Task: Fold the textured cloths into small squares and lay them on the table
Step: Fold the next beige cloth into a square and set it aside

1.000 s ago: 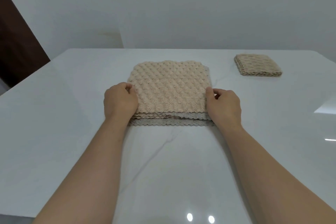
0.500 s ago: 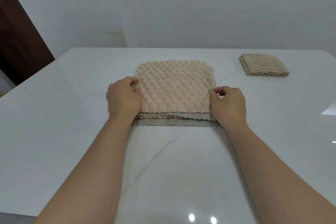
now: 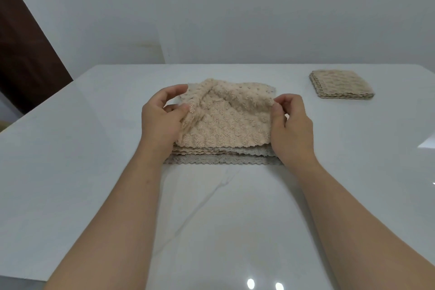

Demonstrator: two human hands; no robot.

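Both side edges of the top cloth [image 3: 226, 120] are up off the pile [image 3: 221, 156] now; before, they lay flat. My left hand [image 3: 162, 117] pinches the left edge and my right hand [image 3: 292, 129] pinches the right edge, over the counter [image 3: 82, 160]. I should lift both sides evenly so only one cloth comes. A folded square [image 3: 341, 86] sits far right. My hands hide the pile's sides, so I cannot count its cloths.

A white glossy table [image 3: 70, 172] with a faint grey vein extends on all sides of the grip. Beyond the grip stands a plain pale grey wall [image 3: 235, 7]; far to the left of the grip is a dark brown panel [image 3: 23, 54]. Two small light reflections [image 3: 251, 283] lie on the tabletop, nearer than the grip.
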